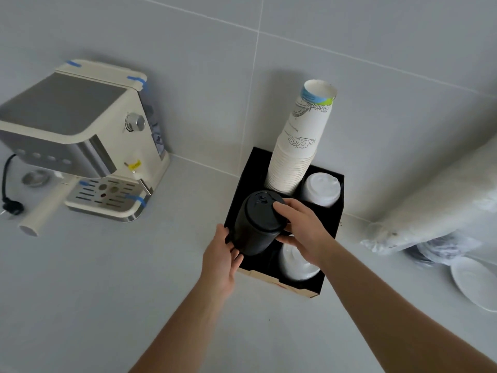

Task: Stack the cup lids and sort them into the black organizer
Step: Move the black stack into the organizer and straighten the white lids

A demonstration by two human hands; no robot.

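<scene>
A tall stack of black cup lids [255, 224] stands tilted in the front left compartment of the black organizer [336, 219]. My left hand [222, 261] grips the stack low on its left side. My right hand [301, 230] holds its top right edge, thumb on the uppermost lid. White lids [321, 188] fill the back right compartment, and more white lids [294, 266] sit in the front right one, partly behind my right wrist. A tall stack of paper cups [301, 146] rises from the back left compartment.
A cream espresso machine [80, 141] with its power cord stands at the left on the grey counter. At the right lie plastic-wrapped sleeves of cups [441, 208] and a white saucer [476, 282]. A tiled wall runs behind.
</scene>
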